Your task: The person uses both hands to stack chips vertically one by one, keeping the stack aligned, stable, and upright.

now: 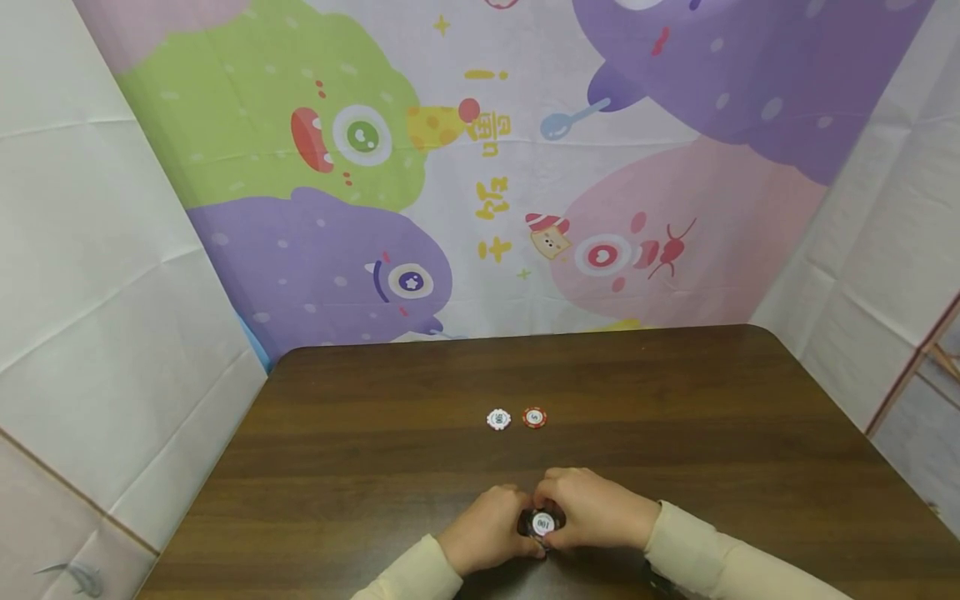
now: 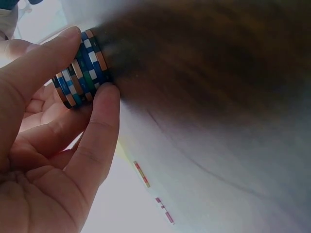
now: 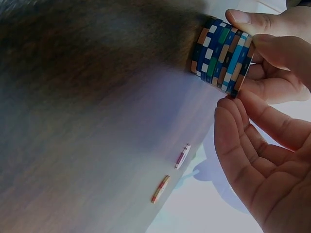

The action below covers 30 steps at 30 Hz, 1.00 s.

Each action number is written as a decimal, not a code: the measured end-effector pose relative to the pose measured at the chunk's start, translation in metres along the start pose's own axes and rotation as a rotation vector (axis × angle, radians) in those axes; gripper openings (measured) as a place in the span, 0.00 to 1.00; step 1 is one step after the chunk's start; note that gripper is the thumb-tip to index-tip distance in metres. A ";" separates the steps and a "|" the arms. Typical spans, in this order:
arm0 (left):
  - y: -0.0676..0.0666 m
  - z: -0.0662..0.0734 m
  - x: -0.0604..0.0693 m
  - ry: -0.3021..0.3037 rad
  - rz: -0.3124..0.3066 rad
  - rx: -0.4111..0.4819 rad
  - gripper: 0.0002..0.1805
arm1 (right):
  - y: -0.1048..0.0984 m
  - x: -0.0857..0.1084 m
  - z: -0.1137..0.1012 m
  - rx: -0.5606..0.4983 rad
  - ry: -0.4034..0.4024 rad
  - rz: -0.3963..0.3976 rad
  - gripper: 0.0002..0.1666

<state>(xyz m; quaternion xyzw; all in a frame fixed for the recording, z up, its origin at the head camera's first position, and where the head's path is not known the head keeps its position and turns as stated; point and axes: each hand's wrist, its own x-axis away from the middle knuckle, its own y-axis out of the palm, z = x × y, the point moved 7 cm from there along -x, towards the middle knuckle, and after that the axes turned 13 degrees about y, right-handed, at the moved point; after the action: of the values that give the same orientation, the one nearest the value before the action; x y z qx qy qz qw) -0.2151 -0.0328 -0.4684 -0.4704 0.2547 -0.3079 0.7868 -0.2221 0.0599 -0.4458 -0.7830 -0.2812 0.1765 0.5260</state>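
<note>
A short stack of poker chips (image 1: pixel 543 523) stands near the front of the table, its top chip black-rimmed with a white centre reading 100. Blue, green, white and orange edges show on the stack (image 2: pixel 82 68) in the left wrist view. My left hand (image 1: pixel 491 529) grips it from the left, thumb and finger against its side. From the right, my right hand (image 1: pixel 592 508) pinches the same stack (image 3: pixel 223 56) near its top chip. Fingers of both hands hide part of the chips.
Farther back on the brown wooden table (image 1: pixel 360 433) lie a white chip (image 1: pixel 498 419) and, just right of it, a red-rimmed chip (image 1: pixel 535 417), apart from each other. A cartoon-printed cloth (image 1: pixel 495 308) hangs behind the table's far edge.
</note>
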 end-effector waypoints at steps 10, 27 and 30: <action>0.000 0.000 0.000 0.001 0.002 0.005 0.17 | -0.005 -0.001 -0.001 -0.009 0.004 -0.007 0.14; 0.001 0.000 0.002 -0.019 -0.015 0.009 0.21 | -0.030 -0.020 0.025 -0.097 0.102 0.084 0.18; 0.001 0.000 0.001 -0.020 -0.014 -0.001 0.21 | -0.034 -0.028 0.032 -0.086 0.123 0.136 0.19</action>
<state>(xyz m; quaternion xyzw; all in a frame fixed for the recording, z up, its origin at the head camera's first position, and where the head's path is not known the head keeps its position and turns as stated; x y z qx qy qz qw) -0.2142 -0.0337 -0.4693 -0.4757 0.2437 -0.3087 0.7868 -0.2712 0.0750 -0.4274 -0.8314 -0.2019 0.1511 0.4951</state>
